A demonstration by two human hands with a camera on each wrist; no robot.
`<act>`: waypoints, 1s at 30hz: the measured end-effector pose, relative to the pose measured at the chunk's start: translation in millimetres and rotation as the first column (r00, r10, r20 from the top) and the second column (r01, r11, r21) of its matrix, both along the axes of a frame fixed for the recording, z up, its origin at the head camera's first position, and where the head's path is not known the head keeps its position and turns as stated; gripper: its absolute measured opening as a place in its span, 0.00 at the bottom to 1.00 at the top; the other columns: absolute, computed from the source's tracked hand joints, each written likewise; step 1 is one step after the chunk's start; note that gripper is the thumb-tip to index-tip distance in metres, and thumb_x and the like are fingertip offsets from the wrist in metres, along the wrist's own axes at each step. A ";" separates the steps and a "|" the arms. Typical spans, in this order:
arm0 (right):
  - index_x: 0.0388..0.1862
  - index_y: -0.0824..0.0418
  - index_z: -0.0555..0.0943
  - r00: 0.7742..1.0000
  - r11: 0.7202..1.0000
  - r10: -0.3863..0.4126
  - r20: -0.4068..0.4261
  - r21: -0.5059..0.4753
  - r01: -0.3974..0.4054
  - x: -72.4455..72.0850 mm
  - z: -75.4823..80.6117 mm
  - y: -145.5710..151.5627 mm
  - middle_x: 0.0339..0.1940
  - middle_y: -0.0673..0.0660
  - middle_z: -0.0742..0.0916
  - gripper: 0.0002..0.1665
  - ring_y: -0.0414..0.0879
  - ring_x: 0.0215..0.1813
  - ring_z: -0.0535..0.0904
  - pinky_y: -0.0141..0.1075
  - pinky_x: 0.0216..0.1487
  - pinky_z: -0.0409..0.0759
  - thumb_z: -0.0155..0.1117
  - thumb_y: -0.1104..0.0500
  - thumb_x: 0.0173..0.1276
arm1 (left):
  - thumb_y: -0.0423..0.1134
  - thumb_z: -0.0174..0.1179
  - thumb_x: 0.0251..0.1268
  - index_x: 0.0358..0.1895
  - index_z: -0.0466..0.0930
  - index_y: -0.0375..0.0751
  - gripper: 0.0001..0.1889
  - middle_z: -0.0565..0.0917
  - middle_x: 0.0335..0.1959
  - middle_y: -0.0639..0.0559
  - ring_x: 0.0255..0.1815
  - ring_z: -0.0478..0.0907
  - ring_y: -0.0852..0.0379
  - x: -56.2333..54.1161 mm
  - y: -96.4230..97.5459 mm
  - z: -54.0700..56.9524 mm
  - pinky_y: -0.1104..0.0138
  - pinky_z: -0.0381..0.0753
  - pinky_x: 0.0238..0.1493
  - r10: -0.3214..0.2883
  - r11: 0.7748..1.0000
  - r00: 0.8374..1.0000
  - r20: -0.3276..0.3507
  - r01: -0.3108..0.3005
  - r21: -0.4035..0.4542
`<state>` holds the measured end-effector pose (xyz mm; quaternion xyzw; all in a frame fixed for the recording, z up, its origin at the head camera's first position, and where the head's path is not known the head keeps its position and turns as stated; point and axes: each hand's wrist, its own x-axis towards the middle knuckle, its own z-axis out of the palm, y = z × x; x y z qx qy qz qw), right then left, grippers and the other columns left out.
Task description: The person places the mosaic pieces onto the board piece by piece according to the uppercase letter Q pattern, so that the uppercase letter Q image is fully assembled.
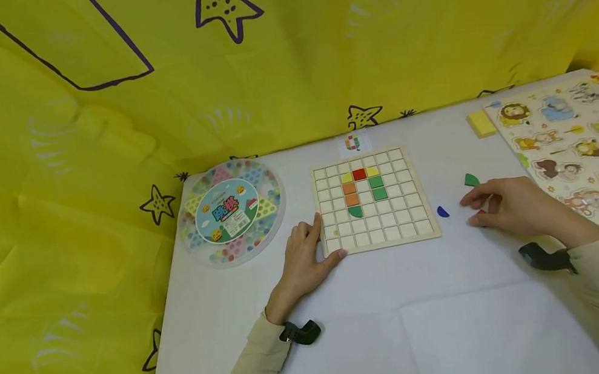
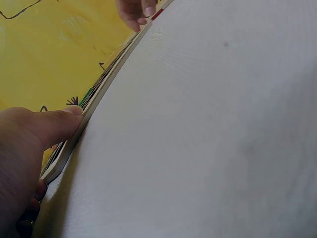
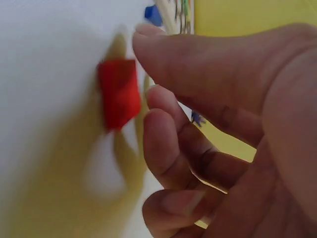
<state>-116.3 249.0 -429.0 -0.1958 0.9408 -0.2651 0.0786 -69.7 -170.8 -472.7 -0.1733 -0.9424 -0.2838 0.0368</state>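
A wooden grid board lies on the white table, with red, yellow, orange and green pieces set in some of its cells. My left hand holds the board's near left corner, the thumb on the near edge and the index finger along the left side. To the right of the board, my right hand hovers over a small red piece. In the right wrist view its thumb and fingers are parted, and the red piece lies beyond them. Near that hand are a green rounded piece and a blue half-round piece.
A small pattern card lies behind the board. A round, clear game box lies at the left. At the right are a yellow block and an animal puzzle board. A yellow patterned cloth hangs behind the table.
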 end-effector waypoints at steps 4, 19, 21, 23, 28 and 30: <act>0.47 0.58 0.91 1.000 1.000 0.003 0.005 0.011 -0.003 4.5 -2.6 6.7 0.35 0.44 0.87 0.18 0.30 0.31 0.72 0.31 0.33 0.73 0.85 0.57 0.58 | 0.53 0.75 0.64 0.81 0.62 0.28 0.50 0.69 0.37 0.49 0.38 0.58 0.57 1.5 -0.7 -1.8 0.66 0.57 0.44 0.006 1.000 1.000 -0.004 -0.006 -0.003; 0.50 0.59 0.89 0.997 0.999 -0.007 0.071 0.043 0.004 7.8 -1.6 25.6 0.39 0.49 0.89 0.22 0.35 0.37 0.80 0.30 0.38 0.80 0.85 0.62 0.56 | 0.53 0.74 0.65 0.81 0.61 0.27 0.50 0.69 0.38 0.47 0.39 0.58 0.56 1.0 -0.2 -0.2 0.65 0.57 0.45 0.002 1.000 1.000 0.007 -0.002 0.002; 0.48 0.58 0.89 0.997 0.999 -0.014 0.074 0.043 0.011 7.9 -2.4 24.5 0.38 0.47 0.88 0.20 0.32 0.36 0.79 0.30 0.38 0.80 0.85 0.62 0.56 | 0.53 0.74 0.64 0.81 0.61 0.28 0.50 0.69 0.38 0.48 0.39 0.58 0.56 1.1 -0.4 0.4 0.65 0.58 0.45 0.003 1.000 1.000 0.008 -0.003 0.002; 0.46 0.59 0.88 0.997 0.999 -0.008 0.077 0.034 0.005 7.1 -2.8 23.7 0.36 0.47 0.87 0.19 0.32 0.35 0.77 0.29 0.37 0.79 0.85 0.60 0.57 | 0.53 0.74 0.64 0.81 0.61 0.29 0.50 0.69 0.38 0.48 0.39 0.58 0.56 1.1 -0.3 0.7 0.65 0.57 0.46 0.003 1.000 1.000 0.014 -0.003 0.007; 0.39 0.56 0.86 0.999 1.000 -0.019 0.040 0.020 0.018 5.9 -2.9 17.0 0.31 0.45 0.85 0.16 0.34 0.32 0.75 0.30 0.35 0.77 0.86 0.59 0.56 | 0.53 0.74 0.64 0.81 0.61 0.29 0.50 0.69 0.38 0.49 0.39 0.58 0.56 1.1 0.2 0.4 0.65 0.58 0.46 0.008 1.000 1.000 0.016 -0.008 0.009; 0.37 0.54 0.85 0.999 1.000 -0.029 0.019 0.011 0.029 5.5 -3.5 13.2 0.30 0.45 0.85 0.15 0.33 0.31 0.74 0.30 0.34 0.76 0.86 0.59 0.57 | 0.53 0.74 0.64 0.81 0.61 0.29 0.50 0.69 0.38 0.49 0.39 0.58 0.56 1.0 0.2 0.1 0.65 0.58 0.46 0.008 1.000 1.000 0.015 -0.008 0.007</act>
